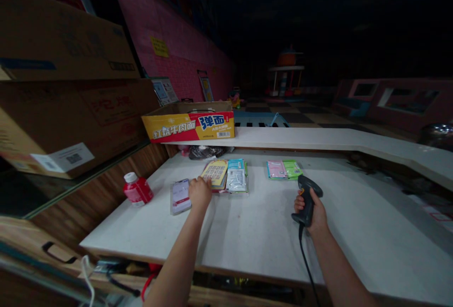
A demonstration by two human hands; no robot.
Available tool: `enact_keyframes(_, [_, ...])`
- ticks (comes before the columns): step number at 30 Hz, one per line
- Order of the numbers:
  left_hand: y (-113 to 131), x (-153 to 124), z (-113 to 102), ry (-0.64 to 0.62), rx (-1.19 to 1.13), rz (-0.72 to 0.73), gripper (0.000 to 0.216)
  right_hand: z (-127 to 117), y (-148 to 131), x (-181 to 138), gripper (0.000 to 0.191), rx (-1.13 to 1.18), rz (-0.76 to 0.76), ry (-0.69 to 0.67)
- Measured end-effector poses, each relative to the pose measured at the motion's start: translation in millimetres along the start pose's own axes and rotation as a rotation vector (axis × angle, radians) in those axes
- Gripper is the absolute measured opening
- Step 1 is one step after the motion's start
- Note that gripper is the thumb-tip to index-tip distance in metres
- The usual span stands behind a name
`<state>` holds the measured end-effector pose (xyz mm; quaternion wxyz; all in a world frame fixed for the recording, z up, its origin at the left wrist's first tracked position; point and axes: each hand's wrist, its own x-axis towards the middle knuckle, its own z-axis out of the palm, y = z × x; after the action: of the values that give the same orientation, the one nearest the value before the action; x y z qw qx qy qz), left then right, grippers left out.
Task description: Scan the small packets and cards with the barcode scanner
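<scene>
My right hand is wrapped round the grip of a black barcode scanner, held over the white desk with its cord hanging down. On the left, my left hand has its fingers curled at the lower left corner of a flat yellow printed packet, pinching its edge. A phone with a lit screen lies just left of that hand. Right of the yellow packet are light blue packets. Farther right, a pink and green packet lies beyond the scanner.
A red bottle with a white cap stands at the left of the desk. An open red and yellow carton sits on the raised ledge. Large cardboard boxes are stacked at left. Cables hang below the front edge.
</scene>
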<state>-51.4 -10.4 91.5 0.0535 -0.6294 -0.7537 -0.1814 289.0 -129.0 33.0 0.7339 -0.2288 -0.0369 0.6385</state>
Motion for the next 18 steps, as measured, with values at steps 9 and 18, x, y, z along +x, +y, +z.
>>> enact_keyframes(9, [6,-17,8,0.062,0.006,0.045,0.047,-1,0,0,0.031,-0.015,-0.013,-0.003])
enact_keyframes(18, [24,-21,0,0.238,-0.073,0.085,0.049,3,0,2,0.031,-0.006,-0.013,0.021])
